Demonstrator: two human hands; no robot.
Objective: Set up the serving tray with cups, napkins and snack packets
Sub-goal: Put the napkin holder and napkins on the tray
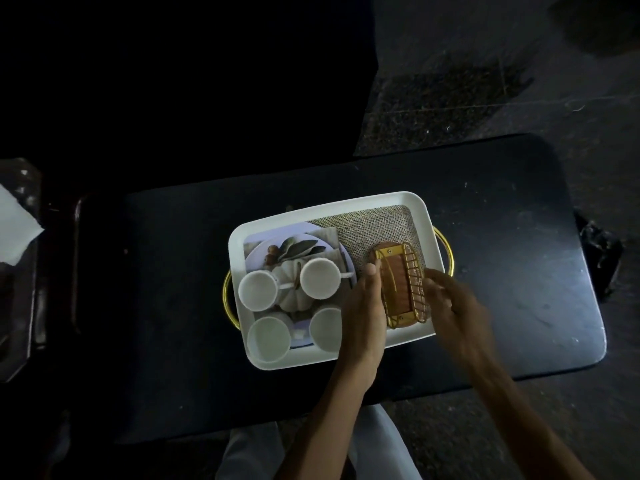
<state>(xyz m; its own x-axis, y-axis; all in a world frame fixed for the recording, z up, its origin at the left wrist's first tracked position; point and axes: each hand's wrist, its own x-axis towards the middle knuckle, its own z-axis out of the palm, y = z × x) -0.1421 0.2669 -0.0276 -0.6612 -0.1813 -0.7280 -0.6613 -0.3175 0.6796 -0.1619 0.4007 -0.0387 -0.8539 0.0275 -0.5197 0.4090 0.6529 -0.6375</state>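
The left hand [363, 306] has its fingers gripping the gold wire holder [401, 285], the right hand [453, 306] too blurred to tell, on the white tray [346, 206] where four cups [258, 289] already stand; napkins and snack packets apparently remain.

Right hand [453, 306]: motion-blurred, finger pose unclear
Left hand [363, 306]: fingers hidden against brown wooden holder with gold wire rail [401, 285]
Round white cup [323, 329] at white rectangular tray's [427, 216] near edge: partly covered by left hand
White paper sheet [15, 230]: cut by left picture edge
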